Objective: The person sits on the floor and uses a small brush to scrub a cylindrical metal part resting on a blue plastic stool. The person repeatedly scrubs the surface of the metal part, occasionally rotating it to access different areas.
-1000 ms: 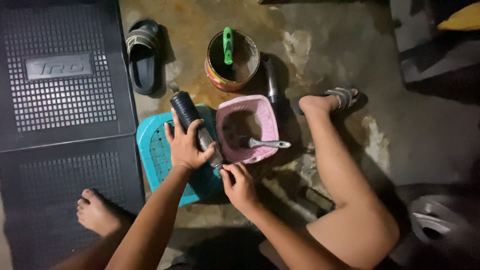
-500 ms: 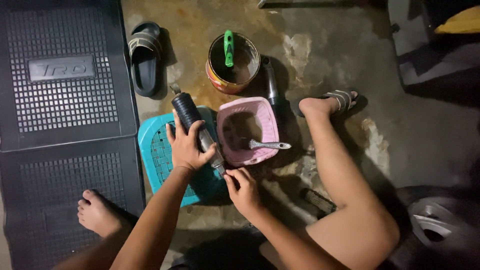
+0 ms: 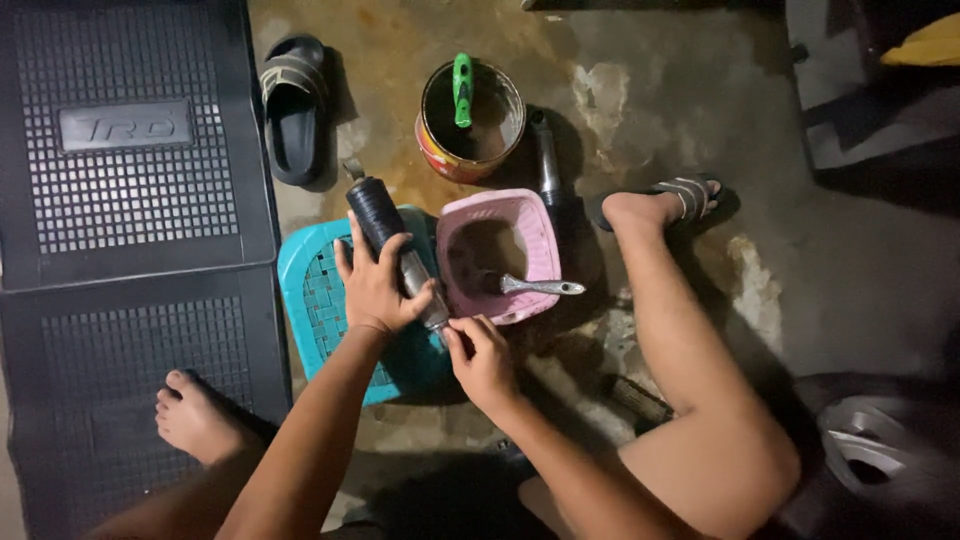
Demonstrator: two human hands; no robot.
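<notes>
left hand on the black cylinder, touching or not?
Touching. The head view shows the left hand wrapped over the black cylinder, its fingers lying across the tube with no gap, above the teal stool.

Spoon [image 3: 540,287] in basket [image 3: 545,235], right of stool [image 3: 310,300]
</notes>
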